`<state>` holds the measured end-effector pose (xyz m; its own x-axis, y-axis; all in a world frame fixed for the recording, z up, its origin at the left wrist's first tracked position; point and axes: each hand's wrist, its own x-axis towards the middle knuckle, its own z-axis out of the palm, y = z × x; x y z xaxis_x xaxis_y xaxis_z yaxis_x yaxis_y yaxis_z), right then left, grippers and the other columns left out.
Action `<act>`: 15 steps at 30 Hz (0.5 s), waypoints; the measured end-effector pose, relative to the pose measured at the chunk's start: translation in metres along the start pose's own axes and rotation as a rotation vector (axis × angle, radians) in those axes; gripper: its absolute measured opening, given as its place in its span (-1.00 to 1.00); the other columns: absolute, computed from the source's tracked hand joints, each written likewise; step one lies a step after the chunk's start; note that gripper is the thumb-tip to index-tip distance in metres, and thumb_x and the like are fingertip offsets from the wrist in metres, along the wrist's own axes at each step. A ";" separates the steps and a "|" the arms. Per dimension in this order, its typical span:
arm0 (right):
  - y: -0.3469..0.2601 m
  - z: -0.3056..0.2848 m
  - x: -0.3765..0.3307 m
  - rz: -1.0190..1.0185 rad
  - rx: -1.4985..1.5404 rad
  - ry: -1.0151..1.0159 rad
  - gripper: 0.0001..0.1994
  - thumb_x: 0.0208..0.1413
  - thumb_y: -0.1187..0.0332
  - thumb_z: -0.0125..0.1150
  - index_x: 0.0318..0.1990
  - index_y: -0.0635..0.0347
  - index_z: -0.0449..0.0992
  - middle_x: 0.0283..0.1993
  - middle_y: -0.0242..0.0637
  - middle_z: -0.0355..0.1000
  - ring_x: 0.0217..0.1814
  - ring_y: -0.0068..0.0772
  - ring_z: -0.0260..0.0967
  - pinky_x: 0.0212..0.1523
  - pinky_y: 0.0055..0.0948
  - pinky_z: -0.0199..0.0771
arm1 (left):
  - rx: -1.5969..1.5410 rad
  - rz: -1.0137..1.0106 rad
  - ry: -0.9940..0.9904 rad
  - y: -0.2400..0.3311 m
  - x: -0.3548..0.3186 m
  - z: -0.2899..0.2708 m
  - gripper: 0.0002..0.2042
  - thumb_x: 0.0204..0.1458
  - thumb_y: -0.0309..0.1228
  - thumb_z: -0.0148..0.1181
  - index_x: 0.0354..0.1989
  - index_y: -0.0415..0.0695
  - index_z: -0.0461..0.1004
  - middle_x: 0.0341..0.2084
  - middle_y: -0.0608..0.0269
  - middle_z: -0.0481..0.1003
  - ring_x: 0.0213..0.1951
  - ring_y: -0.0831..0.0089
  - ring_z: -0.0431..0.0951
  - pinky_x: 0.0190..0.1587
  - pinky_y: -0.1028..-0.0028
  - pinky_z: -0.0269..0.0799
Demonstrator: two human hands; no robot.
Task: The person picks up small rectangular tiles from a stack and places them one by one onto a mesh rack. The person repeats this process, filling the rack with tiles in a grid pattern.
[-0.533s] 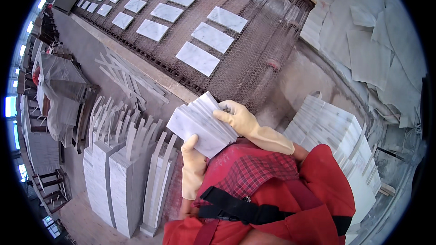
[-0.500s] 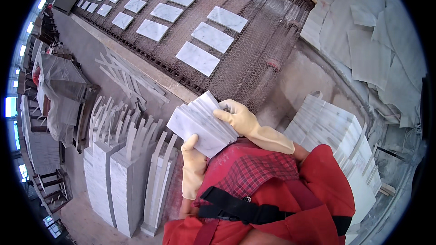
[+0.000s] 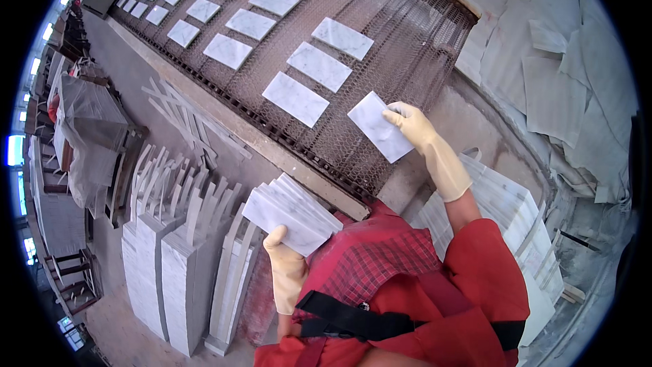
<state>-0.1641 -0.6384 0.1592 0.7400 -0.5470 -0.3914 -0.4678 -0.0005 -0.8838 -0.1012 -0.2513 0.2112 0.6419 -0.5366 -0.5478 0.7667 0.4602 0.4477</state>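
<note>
Since the earlier frame, the right hand (image 3: 411,126) has moved away from the body toward 1 o'clock, and it has taken one single tile (image 3: 377,126) away from the fanned stack (image 3: 292,214); the left hand (image 3: 285,258) has gone a little toward 8 o'clock together with this stack. At present the right hand is closed on the single tile, with the thumb on its upper face near the edge at 2 o'clock. The left hand grips the fanned stack at its lower edge, the thumb lying on top, and the stack is at about 7 o'clock from the picture's centre, just beside the front of the red apron (image 3: 356,268). The single tile appears over the near end of the brown mesh bed (image 3: 414,34), but I cannot tell if it touches the mesh or hangs above it. From it, toward 10 and 11 o'clock, there is a row of three tiles (image 3: 295,98), lying flat and apart from each other. For the work in hand, I judge the change to mean that picking out this piece is done, while laying it down is not yet done, because the fingers have not let go. The remaining pieces of the stack are together in the left hand, their edges spread.
</note>
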 end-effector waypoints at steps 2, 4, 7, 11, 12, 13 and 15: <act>0.012 -0.009 0.003 0.070 0.033 -0.097 -0.61 0.42 0.14 0.36 0.18 0.28 0.65 0.02 -0.28 0.68 0.04 -0.47 0.57 0.12 -0.36 0.56 | -0.006 -0.015 0.007 0.000 -0.002 0.003 -0.06 -0.14 -0.04 0.49 0.49 -0.13 0.34 0.22 -0.01 0.55 0.24 -0.06 0.56 0.35 -0.07 0.48; 0.025 -0.008 -0.002 0.099 0.060 -0.167 -0.60 0.42 0.14 0.37 0.18 0.28 0.65 0.04 -0.30 0.67 0.06 -0.46 0.57 0.14 -0.37 0.56 | -0.031 -0.034 0.017 0.000 -0.005 0.005 -0.06 -0.15 -0.06 0.50 0.49 -0.14 0.34 0.23 -0.01 0.55 0.23 -0.06 0.56 0.34 -0.07 0.48; 0.040 0.002 -0.007 0.116 0.057 -0.193 -0.60 0.42 0.14 0.37 0.19 0.28 0.65 0.07 -0.29 0.67 0.09 -0.43 0.58 0.17 -0.36 0.55 | -0.061 -0.056 0.024 -0.003 -0.003 0.000 -0.07 -0.16 -0.09 0.51 0.48 -0.15 0.35 0.23 -0.02 0.55 0.22 -0.07 0.57 0.34 -0.07 0.49; 0.049 0.015 -0.014 0.047 -0.059 -0.090 -0.57 0.39 0.11 0.38 0.21 0.24 0.65 0.14 -0.20 0.68 0.16 -0.30 0.61 0.21 -0.31 0.57 | -0.071 -0.079 0.033 -0.004 -0.004 0.000 -0.07 -0.16 -0.11 0.51 0.47 -0.17 0.36 0.24 -0.03 0.55 0.22 -0.08 0.57 0.34 -0.07 0.49; 0.048 0.019 -0.016 0.003 -0.124 -0.043 -0.56 0.37 0.10 0.39 0.22 0.23 0.64 0.15 -0.16 0.68 0.18 -0.24 0.62 0.22 -0.28 0.57 | -0.072 -0.084 0.030 -0.004 -0.005 0.001 -0.07 -0.16 -0.11 0.51 0.47 -0.18 0.36 0.25 -0.03 0.55 0.22 -0.08 0.57 0.34 -0.07 0.49; 0.047 0.023 -0.019 -0.071 -0.231 0.029 -0.53 0.35 0.08 0.40 0.25 0.21 0.63 0.15 -0.12 0.67 0.20 -0.17 0.63 0.23 -0.24 0.57 | -0.067 -0.093 0.025 -0.004 -0.002 0.000 -0.07 -0.16 -0.11 0.51 0.47 -0.18 0.36 0.25 -0.03 0.55 0.23 -0.08 0.57 0.35 -0.07 0.49; 0.044 0.032 -0.026 -0.168 -0.513 0.120 -0.47 0.30 0.07 0.43 0.29 0.18 0.59 0.16 -0.09 0.66 0.23 -0.08 0.61 0.26 -0.18 0.56 | -0.050 -0.108 0.022 -0.006 0.001 -0.005 -0.07 -0.16 -0.12 0.51 0.48 -0.18 0.35 0.26 -0.03 0.55 0.24 -0.08 0.57 0.36 -0.07 0.48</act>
<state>-0.1881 -0.5973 0.1221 0.7785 -0.5957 -0.1976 -0.5460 -0.4875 -0.6814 -0.1049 -0.2511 0.2040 0.5546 -0.5695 -0.6067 0.8296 0.4352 0.3498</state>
